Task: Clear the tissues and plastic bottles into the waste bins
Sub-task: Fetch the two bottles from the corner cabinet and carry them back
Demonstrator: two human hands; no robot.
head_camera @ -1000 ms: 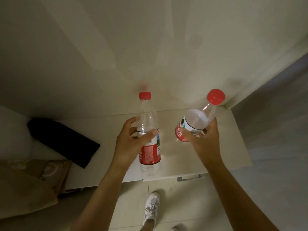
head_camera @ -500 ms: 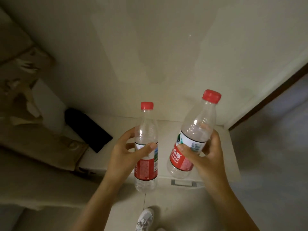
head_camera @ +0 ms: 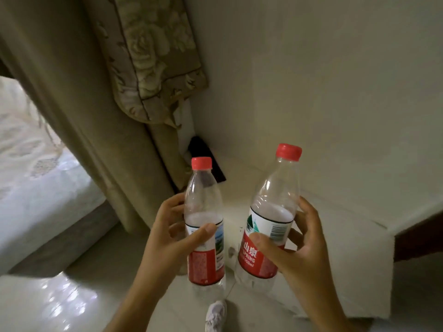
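Observation:
I hold two clear plastic bottles with red caps and red-and-white labels, both upright in front of me and lifted off the white bedside cabinet (head_camera: 340, 236). My left hand (head_camera: 167, 238) grips the left bottle (head_camera: 203, 212) around its label. The right bottle (head_camera: 275, 202), slightly tilted to the right, is gripped around its label by my right hand (head_camera: 297, 250). Both look empty. No tissues or waste bins are in view.
A beige upholstered headboard (head_camera: 79, 121) with a floral pillow (head_camera: 155, 56) stands on the left, beside a bed with a white cover (head_camera: 31, 164). A black object (head_camera: 206, 161) lies at the cabinet's back. My white shoe (head_camera: 215, 317) is on the tiled floor.
The view has turned left and drawn closer: the headboard, pillow and bed have come into sight. Both bottles stay in my hands, lifted a little higher.

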